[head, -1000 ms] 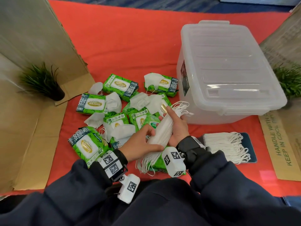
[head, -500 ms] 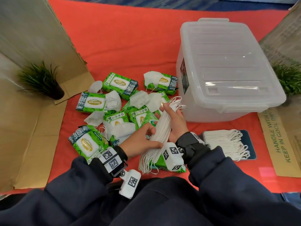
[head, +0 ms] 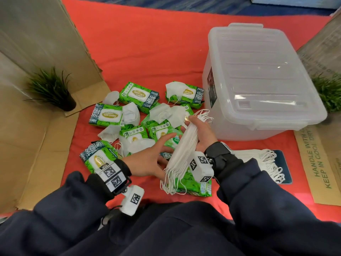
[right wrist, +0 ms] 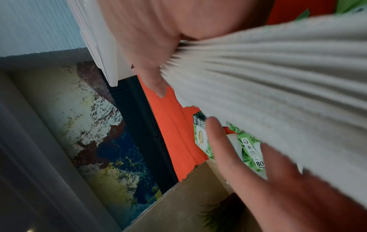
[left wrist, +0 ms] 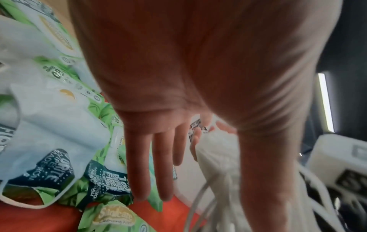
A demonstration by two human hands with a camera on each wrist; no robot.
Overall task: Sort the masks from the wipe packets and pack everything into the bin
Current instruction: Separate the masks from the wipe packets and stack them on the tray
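Right hand (head: 200, 134): grip around a mask stack (head: 184, 146), long axis slanting away toward the bin (head: 258, 85).
Left hand (head: 149, 159): fingers spread, empty, nearer the loose masks (head: 130, 114) and packets (head: 106, 115) ahead-left.

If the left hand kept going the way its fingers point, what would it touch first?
Probably the wipe packet just beyond the fingertips of the left hand, beside the mask stack in the right hand. Its height above the packet is unclear.
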